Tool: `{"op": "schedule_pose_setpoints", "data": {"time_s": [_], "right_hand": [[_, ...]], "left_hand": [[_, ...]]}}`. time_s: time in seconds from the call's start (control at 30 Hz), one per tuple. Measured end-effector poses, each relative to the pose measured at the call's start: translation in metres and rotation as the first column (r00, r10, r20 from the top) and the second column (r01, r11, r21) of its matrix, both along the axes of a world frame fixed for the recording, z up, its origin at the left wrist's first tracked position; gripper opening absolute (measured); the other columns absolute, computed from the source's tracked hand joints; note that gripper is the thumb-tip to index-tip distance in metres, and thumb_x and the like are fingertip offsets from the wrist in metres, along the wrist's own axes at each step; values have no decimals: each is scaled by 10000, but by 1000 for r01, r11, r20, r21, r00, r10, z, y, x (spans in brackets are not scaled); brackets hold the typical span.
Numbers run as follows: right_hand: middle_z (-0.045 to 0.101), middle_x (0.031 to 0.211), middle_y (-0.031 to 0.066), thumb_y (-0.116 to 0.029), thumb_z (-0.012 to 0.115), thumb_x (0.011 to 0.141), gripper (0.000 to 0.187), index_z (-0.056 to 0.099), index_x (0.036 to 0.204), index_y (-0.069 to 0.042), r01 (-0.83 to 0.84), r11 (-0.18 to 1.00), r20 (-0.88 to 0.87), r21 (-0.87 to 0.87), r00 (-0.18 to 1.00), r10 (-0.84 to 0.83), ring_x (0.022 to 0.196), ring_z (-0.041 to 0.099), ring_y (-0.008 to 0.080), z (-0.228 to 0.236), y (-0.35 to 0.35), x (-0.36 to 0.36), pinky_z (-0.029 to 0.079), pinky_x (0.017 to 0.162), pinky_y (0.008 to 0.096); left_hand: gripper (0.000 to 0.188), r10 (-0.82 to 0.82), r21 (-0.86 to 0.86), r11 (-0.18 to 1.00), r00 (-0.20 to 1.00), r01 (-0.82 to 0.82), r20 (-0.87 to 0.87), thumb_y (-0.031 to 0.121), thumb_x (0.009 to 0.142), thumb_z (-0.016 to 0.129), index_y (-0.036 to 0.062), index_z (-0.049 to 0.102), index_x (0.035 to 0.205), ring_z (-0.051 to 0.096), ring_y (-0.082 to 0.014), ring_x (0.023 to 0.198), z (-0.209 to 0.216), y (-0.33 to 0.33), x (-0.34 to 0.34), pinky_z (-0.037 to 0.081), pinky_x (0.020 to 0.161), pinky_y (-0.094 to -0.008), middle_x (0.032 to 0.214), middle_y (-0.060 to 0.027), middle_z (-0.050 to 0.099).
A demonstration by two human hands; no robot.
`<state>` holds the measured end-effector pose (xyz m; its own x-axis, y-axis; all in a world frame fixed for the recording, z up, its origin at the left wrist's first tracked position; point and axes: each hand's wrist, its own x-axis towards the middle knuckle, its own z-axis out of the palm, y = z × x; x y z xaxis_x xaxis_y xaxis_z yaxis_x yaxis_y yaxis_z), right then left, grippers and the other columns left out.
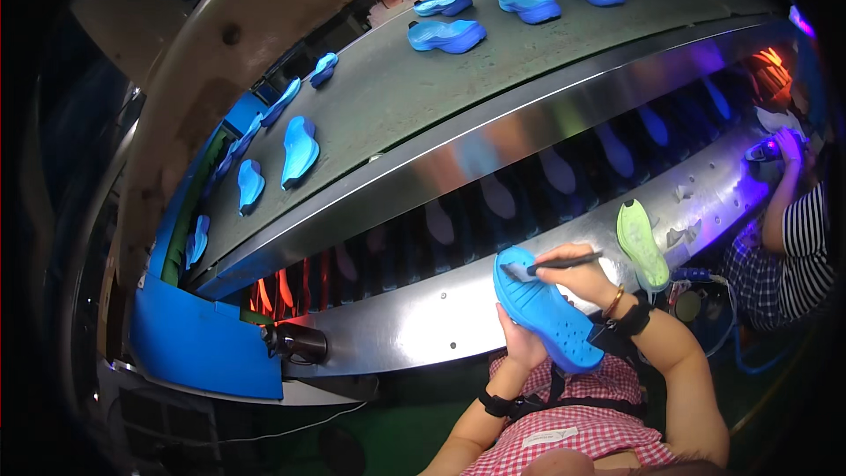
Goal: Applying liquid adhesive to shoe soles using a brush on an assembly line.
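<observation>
A blue shoe sole (539,307) with small holes in one end is tilted in front of me, over the near edge of the metal ledge. My left hand (522,340) grips its left edge from beneath, the fingers partly hidden behind it. My right hand (582,280) is closed around a dark-handled brush (568,261). The brush's pale tip lies against the sole's upper surface, close to its far end. Just right of my right hand, a yellow-green shoe sole (642,247) rests on the metal ledge (397,328).
Blue soles (300,152) ride on a dark upper conveyor belt (388,106). Below it, several soles (498,197) stand in a lower line with a red glow at the left. A dark cup (304,344) sits at the ledge's left end. A co-worker's hand (787,150) holds a sole at far right.
</observation>
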<state>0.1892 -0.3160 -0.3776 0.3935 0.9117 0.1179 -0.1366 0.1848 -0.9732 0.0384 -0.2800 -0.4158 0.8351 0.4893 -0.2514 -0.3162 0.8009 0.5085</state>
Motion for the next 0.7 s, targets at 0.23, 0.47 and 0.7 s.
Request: {"op": "schedule_pose_setpoints", "data": {"time_s": [0.23,0.47,0.7], "right_hand": [[648,770,94,-142,691,671,198,691,858,-79,-370,927,637,58,729,251,757,598,228,4,-46,-10,466,691,332],[632,793,99,-121,691,716,216,673,909,-24,-129,988,192,89,975,110,727,611,173,32,-48,11,489,677,282],[629,849,94,-133,690,729,199,686,915,-62,-461,876,310,141,861,403,820,597,186,39,-51,-1,470,772,297]], "left_hand": [[883,262,213,948,959,-235,-106,720,802,48,51,390,1265,555,-340,974,4,37,-23,440,884,-466,1078,-198,553],[928,6,72,997,999,-8,33,736,782,19,35,363,1285,553,-360,976,18,12,-16,437,880,-482,1114,-210,534],[786,264,235,946,952,-224,-155,686,838,143,114,328,1343,471,-271,1143,33,2,-8,389,966,-425,1281,-111,458]]}}
